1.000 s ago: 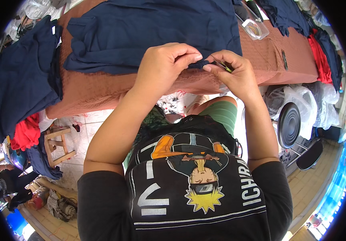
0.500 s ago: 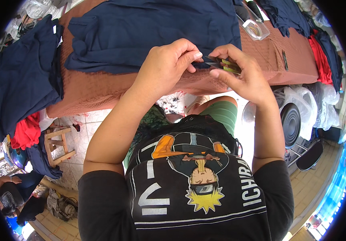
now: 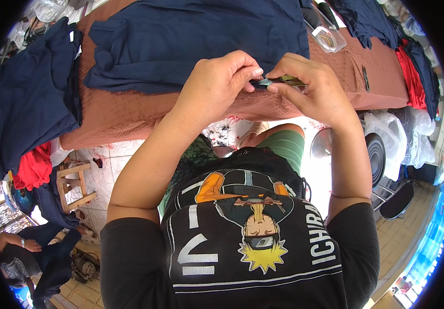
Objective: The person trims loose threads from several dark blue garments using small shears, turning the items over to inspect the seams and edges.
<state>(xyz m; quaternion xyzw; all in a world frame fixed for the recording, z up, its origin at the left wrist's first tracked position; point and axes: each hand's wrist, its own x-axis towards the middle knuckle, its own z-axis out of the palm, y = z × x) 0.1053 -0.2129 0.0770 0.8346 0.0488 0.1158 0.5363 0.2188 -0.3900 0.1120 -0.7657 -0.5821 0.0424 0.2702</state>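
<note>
A navy blue garment [image 3: 191, 41] lies spread on a table covered in brown cloth [image 3: 124, 113]. My left hand [image 3: 216, 87] pinches the garment's near edge between thumb and fingers. Close beside it, my right hand [image 3: 314, 90] pinches the same edge and also holds a small greenish tool [image 3: 283, 81], mostly hidden by the fingers. The two hands nearly touch at the table's front edge.
A clear plastic box [image 3: 327, 38] sits at the table's far right. More navy garments [image 3: 31, 92] and red cloth [image 3: 34, 167] hang at the left, red and navy clothes [image 3: 412, 72] at the right. A wooden stool [image 3: 75, 185], a fan [image 3: 371, 159] and another person [image 3: 31, 257] are below.
Both hands have drawn closer together on the garment edge, and the right hand has turned slightly, showing more of the small tool.
</note>
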